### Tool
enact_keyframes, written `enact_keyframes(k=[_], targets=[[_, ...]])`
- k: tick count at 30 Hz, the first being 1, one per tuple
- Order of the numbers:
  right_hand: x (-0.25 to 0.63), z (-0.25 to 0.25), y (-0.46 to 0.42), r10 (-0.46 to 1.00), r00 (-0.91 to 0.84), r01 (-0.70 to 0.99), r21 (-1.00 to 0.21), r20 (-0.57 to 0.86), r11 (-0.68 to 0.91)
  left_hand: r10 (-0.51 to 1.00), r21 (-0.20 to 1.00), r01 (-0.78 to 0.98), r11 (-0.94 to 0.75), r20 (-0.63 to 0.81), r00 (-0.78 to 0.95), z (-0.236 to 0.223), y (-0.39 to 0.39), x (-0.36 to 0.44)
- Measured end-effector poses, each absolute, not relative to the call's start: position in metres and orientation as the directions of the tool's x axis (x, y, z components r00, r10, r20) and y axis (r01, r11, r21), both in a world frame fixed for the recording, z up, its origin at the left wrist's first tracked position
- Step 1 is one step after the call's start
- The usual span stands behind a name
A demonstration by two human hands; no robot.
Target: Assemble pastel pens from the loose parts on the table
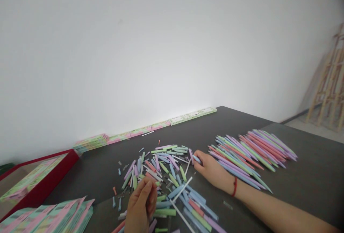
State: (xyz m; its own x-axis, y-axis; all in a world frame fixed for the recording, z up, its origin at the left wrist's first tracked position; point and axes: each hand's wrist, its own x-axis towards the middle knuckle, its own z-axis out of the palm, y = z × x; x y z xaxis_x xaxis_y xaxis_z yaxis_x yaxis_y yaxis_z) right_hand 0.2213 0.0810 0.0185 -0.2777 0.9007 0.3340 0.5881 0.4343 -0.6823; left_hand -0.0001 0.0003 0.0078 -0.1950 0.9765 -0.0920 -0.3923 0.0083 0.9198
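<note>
- Slender, smooth pastel pen parts [173, 180], tapered or tubular, lie heaped on the matte dark-grey tabletop [94, 179].
- Right hand [205, 168]: fingers grasp a pale-blue rounded piece [197, 159] beside the heap.
- Left hand [142, 204]: fingertips bunched at a light-green piece [157, 183]; I cannot tell whether gripping.

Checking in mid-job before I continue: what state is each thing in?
Left hand: fingers curled, grip unclear
Right hand: pinching blue piece
Red box: open, packs inside
Loose pen parts: scattered
Long pens: lying grouped
Flat boxes: in a row
Packets: overlapping
</note>
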Motion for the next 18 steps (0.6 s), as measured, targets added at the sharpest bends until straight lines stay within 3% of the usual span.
enact_keyframes(k=[4,9,12,18], targets=[[0.221,0.028,0.081,0.901,-0.271,0.647,-0.629,0.339,0.431,0.980,0.912,-0.407,-0.042,-0.043,-0.196,0.012,0.000,-0.001],[0.198,0.028,0.052,0.788,-0.601,0.558,-0.633,0.138,0.536,0.984,0.913,-0.405,-0.051,-0.023,-0.176,0.006,0.001,0.000],[0.176,0.019,0.027,0.787,-0.614,0.669,-0.487,0.063,0.562,0.983,0.909,-0.414,-0.059,-0.019,-0.183,0.005,0.001,0.002],[0.143,0.013,0.010,0.833,-0.550,0.817,-0.170,0.054,0.551,0.980,0.908,-0.410,-0.088,0.005,-0.201,0.004,0.001,0.004]])
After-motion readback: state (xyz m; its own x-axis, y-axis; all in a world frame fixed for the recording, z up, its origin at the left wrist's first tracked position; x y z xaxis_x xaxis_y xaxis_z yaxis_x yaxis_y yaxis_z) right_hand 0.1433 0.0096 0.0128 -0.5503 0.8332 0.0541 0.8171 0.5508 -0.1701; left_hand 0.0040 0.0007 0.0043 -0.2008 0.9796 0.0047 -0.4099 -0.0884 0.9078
